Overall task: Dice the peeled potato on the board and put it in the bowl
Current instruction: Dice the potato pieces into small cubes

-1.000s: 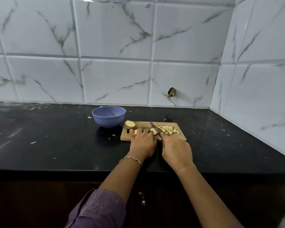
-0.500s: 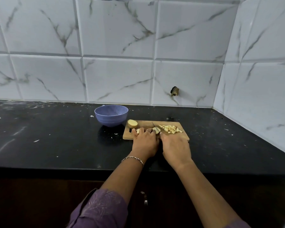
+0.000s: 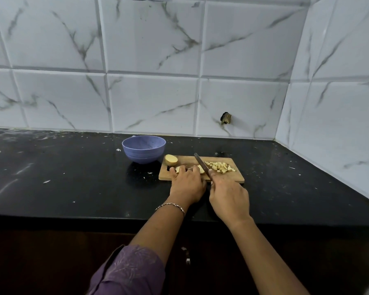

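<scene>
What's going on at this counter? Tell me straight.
A person is dicing potato on the wooden board. The left hand holds a potato piece down while the right hand grips the knife, blade angled just beside that piece. A pile of dice lies on the board's right side. Another potato half waits near the blue bowl, where no potato shows.

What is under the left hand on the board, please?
Pale potato pieces show at both sides of the left hand on the board; how much more it covers cannot be seen.
</scene>
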The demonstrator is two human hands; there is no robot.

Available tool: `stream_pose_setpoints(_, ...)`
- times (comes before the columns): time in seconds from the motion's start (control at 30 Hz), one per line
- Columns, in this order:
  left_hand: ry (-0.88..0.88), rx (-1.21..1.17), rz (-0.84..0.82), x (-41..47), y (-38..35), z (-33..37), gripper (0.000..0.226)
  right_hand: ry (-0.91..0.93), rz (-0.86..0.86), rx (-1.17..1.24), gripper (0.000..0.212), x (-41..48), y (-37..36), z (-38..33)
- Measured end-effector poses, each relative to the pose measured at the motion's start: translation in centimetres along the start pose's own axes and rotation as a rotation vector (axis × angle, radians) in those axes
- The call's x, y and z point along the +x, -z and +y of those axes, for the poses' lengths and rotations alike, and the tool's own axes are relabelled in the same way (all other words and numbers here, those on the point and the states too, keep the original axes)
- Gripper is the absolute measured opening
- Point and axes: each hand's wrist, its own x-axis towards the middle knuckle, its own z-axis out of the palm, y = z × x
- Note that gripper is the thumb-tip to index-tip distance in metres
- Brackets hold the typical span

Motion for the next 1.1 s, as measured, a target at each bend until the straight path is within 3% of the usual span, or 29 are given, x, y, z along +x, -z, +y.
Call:
stream_pose_setpoints(0.33,-0.015,0.017,0.009,-0.3,0.5,0.3,0.038,0.066,-0.076,-0.092,0.044,0.2,0.1,-0.5)
stream_pose_setpoints(0.57,-0.014,0.016,-0.003,-0.4,0.8,0.4,0.034,0.087,-0.118,-0.169,0.027,0.4,0.6,-1.1)
stream_pose_setpoints(1.1,-0.025,0.023,0.001,-0.4,0.6,0.2,0.026,0.17,-0.126,-0.174,0.026,1.5,0.1,-1.1)
